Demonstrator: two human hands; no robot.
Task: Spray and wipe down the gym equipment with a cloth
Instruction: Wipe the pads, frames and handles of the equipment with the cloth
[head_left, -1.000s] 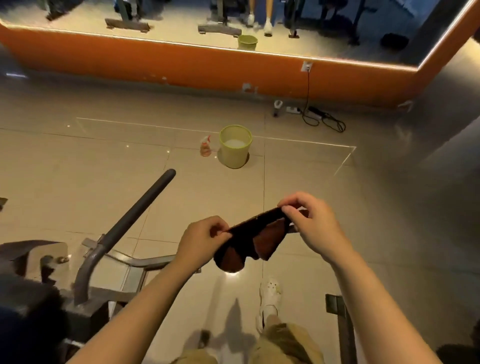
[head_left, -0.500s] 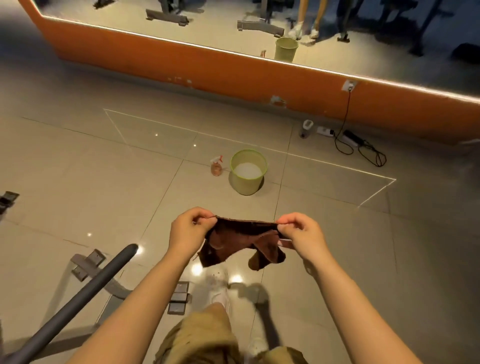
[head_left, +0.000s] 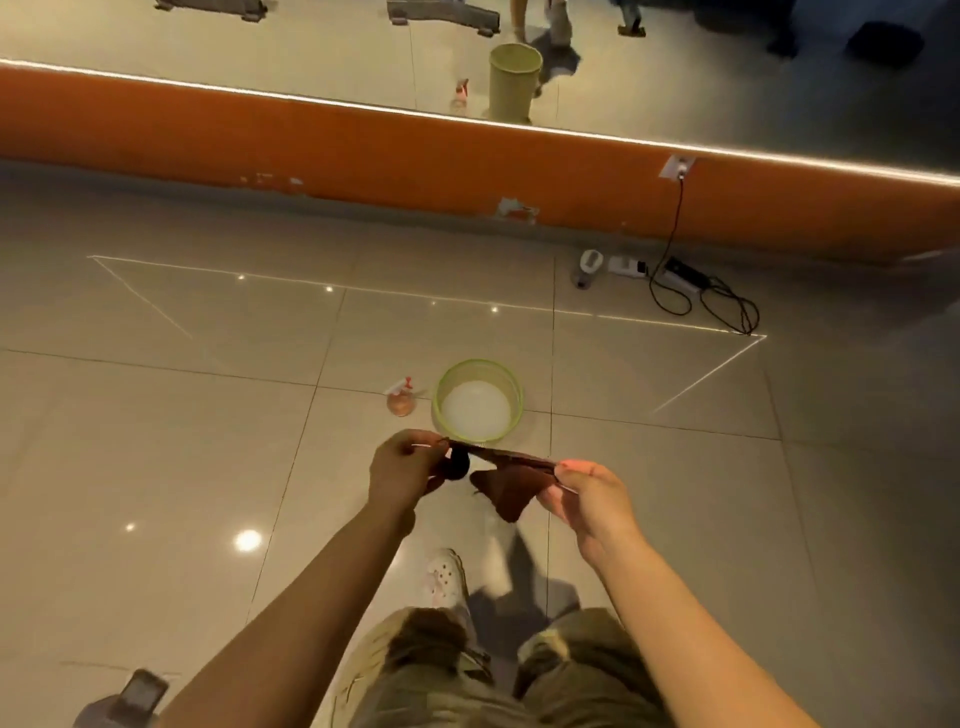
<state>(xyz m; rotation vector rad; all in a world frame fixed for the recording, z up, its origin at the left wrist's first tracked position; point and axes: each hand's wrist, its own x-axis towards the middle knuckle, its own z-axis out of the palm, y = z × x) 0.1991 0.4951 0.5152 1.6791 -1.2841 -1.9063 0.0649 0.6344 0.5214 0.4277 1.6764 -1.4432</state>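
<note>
Both hands hold a dark brown cloth stretched between them above the floor. The left hand has its grip clenched on the cloth's left end, fingers curled round a bunched, rounded wad, with the top edge pinched at the fingertips. The right hand pinches the right end between thumb and fingers, its grip closed tight on the hem. Between the two the upper edge runs taut and nearly straight, while the soft, matte fabric sags below in a limp pointed fold.

At 12 o'clock from the hands, just beyond the cloth, a round translucent green bucket stands on the floor, holding milky white liquid. Just beside it at its 9 o'clock stands a small spray bottle with an orange body and a pink-red trigger head. The floor is glossy beige tile, mirroring ceiling lights. At 1 o'clock, well apart, a black cable coils beside a white power strip under the orange wall band.
</note>
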